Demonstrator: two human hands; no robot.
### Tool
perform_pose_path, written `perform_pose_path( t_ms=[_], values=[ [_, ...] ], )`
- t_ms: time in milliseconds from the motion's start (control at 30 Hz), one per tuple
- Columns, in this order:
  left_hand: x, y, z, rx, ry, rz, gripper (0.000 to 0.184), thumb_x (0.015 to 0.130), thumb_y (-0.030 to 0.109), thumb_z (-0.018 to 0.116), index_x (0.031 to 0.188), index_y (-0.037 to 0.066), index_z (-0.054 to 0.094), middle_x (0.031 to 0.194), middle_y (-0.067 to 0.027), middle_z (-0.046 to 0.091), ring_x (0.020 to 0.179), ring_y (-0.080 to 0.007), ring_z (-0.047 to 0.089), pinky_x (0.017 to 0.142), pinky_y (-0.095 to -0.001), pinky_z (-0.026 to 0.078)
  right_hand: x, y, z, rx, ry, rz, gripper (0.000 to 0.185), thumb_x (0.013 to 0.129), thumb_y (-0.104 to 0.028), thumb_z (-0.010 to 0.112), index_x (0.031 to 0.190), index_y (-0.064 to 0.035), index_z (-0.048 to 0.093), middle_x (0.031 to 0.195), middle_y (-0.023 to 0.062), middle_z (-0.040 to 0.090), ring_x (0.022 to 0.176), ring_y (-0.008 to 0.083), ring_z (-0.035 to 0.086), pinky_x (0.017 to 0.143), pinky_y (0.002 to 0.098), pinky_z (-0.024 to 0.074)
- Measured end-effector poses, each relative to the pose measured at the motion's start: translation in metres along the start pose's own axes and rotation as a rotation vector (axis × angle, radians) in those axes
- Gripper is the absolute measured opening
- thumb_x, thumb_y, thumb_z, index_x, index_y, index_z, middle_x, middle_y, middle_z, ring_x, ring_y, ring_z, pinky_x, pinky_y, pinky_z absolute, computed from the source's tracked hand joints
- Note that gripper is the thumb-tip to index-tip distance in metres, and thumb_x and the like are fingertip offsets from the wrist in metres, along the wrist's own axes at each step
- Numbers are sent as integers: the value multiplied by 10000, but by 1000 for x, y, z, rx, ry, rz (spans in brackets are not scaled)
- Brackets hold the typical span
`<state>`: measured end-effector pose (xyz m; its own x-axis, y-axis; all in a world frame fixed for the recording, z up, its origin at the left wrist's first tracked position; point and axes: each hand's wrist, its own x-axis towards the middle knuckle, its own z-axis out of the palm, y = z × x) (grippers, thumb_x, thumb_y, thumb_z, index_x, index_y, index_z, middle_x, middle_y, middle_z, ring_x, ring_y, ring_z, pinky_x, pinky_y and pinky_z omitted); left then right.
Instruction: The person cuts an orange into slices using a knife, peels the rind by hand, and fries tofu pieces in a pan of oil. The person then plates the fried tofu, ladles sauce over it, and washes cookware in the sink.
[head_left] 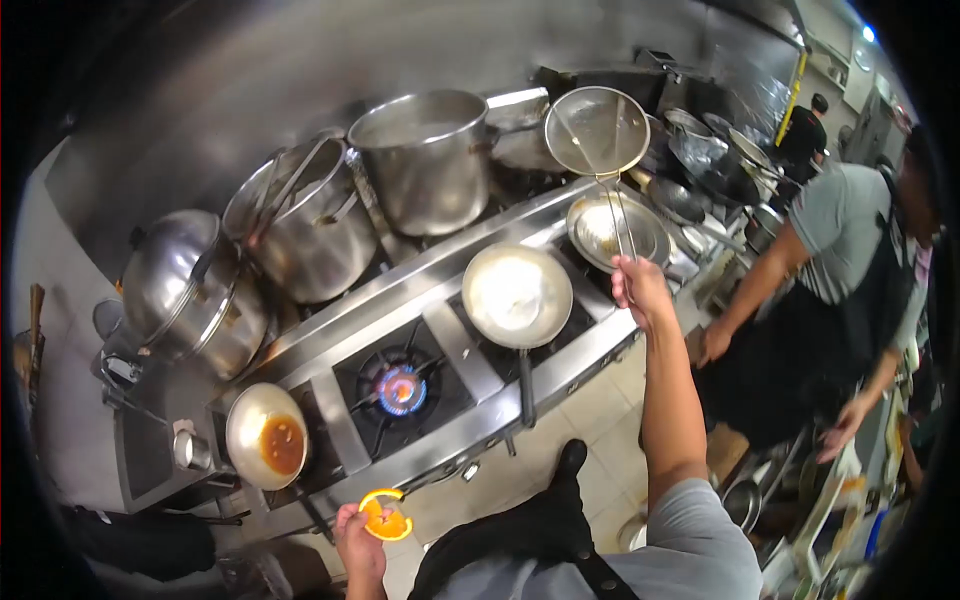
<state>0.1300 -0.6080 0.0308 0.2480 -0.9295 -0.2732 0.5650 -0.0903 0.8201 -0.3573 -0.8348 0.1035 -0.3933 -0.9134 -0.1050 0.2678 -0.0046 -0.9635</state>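
My left hand (pixel 358 548) pinches a bright orange slice (pixel 384 520), its peel curling around the flesh, near the front edge of the stove. Just beyond it sits a pan (pixel 246 425) with brown sauce (pixel 283 445) pooled on one side. My right hand (pixel 642 292) is closed around the long wire handle of a round strainer (pixel 605 122), which is raised over the stove's far right part. Beneath that handle is a round metal bowl (pixel 650 240). Between my hands, a light-coloured frying pan (pixel 517 290) rests on a burner, its dark handle pointing towards me.
A burner (pixel 402 390) is lit with a blue flame. Large steel pots (pixel 425 180) line the back, one (pixel 305 235) with tongs across its rim. Another person (pixel 830 270) stands close on the right, near a crowded counter. More pans (pixel 710 170) are piled at the back right.
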Motion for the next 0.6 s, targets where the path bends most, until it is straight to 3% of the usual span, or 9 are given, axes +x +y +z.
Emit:
perform_pose_path(
  t_ms=[133, 167, 233, 267, 333, 467, 533, 600],
  values=[
    [0, -32, 103, -28, 172, 13, 152, 822, 69, 487, 961, 22, 450, 877, -154, 598, 775, -280, 629, 802, -402, 519, 191, -16, -40, -464, 116, -171, 184, 927, -189, 501, 910, -14, 554, 593, 61, 545, 411, 142, 490, 342, 292, 341],
    [0, -38, 124, -17, 144, 12, 148, 817, 81, 493, 952, 37, 452, 894, -137, 581, 802, -278, 618, 809, -404, 506, 239, -16, -49, -643, 126, -265, 199, 923, -185, 498, 900, 3, 559, 627, 96, 570, 458, 191, 536, 391, 333, 391],
    [2, -47, 165, -2, 180, 47, 135, 823, 105, 493, 941, 57, 449, 911, -115, 564, 834, -266, 607, 812, -396, 503, 333, -15, -67, -873, 219, -365, 203, 870, -140, 503, 866, 53, 569, 806, 235, 641, 740, 377, 644, 660, 448, 500],
    [2, -50, 178, -2, 196, 58, 135, 823, 105, 493, 941, 57, 449, 911, -115, 564, 834, -266, 607, 812, -396, 503, 356, -22, -68, -867, 200, -366, 203, 870, -140, 503, 866, 53, 569, 806, 235, 641, 740, 377, 644, 660, 448, 500],
    [-2, -50, 207, -41, 270, 26, 195, 837, 91, 535, 1005, -4, 562, 1004, -137, 616, 934, -276, 599, 865, -398, 480, 390, -36, -69, -1002, 305, -459, 184, 806, -107, 516, 843, 60, 584, 942, 291, 622, 941, 449, 589, 837, 479, 457],
    [-16, -69, 239, -6, 414, 96, 184, 806, 55, 533, 976, -6, 571, 984, -128, 613, 944, -277, 596, 871, -395, 478, 439, -31, -74, -1117, 238, -465, 186, 762, -101, 532, 849, 50, 596, 935, 305, 618, 909, 459, 597, 818, 485, 473],
    [-18, -79, 250, -32, 458, 105, 172, 801, 50, 532, 960, -1, 572, 982, -127, 610, 948, -278, 595, 875, -396, 476, 451, -19, -74, -1122, 213, -574, 174, 753, -104, 545, 786, 54, 608, 889, 305, 622, 878, 461, 603, 803, 488, 480],
    [-19, -86, 258, -54, 495, 113, 160, 796, 46, 532, 945, 4, 573, 979, -126, 607, 952, -279, 593, 878, -396, 473, 459, -10, -71, -1118, 154, -488, 178, 747, -110, 555, 710, 55, 610, 855, 307, 621, 851, 461, 606, 776, 487, 488]
  ],
)
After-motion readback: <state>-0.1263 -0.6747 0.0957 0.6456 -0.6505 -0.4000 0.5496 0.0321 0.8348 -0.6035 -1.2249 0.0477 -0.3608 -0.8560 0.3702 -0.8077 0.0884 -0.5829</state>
